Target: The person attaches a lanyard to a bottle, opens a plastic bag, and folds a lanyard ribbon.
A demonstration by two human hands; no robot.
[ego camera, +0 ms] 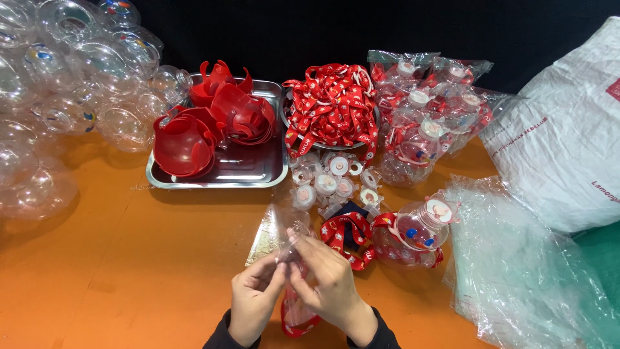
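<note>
Low in the frame, the left hand and right hand pinch a clear bag over a bottle with a red strap. Several bagged bottles lie at upper right; many empty clear bottles wait at upper left, so I judge much is left.

Both hands on clear bag

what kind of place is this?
Likely a small assembly or packing bench: an orange table with clear round bottles, a metal tray of red parts, and a stack of plastic bags.

Left hand and right hand meet, fingers pinched.
</note>
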